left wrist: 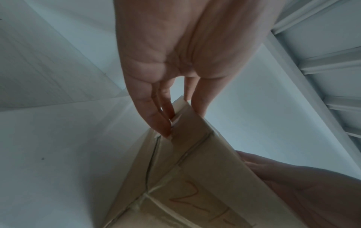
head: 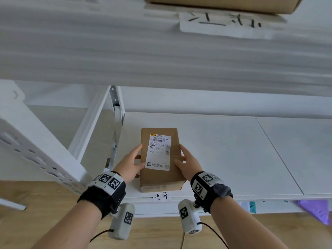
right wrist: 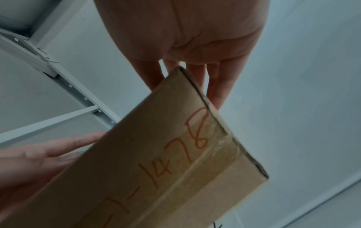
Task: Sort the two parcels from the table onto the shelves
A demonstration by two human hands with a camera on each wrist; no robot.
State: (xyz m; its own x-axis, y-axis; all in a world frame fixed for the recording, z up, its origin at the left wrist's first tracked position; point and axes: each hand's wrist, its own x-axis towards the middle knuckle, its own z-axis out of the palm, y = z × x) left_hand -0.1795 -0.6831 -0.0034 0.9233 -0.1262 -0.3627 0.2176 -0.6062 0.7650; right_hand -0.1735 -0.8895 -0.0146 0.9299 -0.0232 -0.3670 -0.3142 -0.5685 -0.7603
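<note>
The white shelf (head: 224, 150) has its front lip nearest, carrying a handwritten label (head: 161, 196); a white upright (head: 117, 108) bounds its left side, and bare board runs right and far. The brown parcel (head: 159, 159) sits at the near left edge, the left hand (head: 130, 163) and right hand (head: 188, 162) flat against its two sides, fingers straight. Above hangs another shelf (head: 161, 60).
</note>
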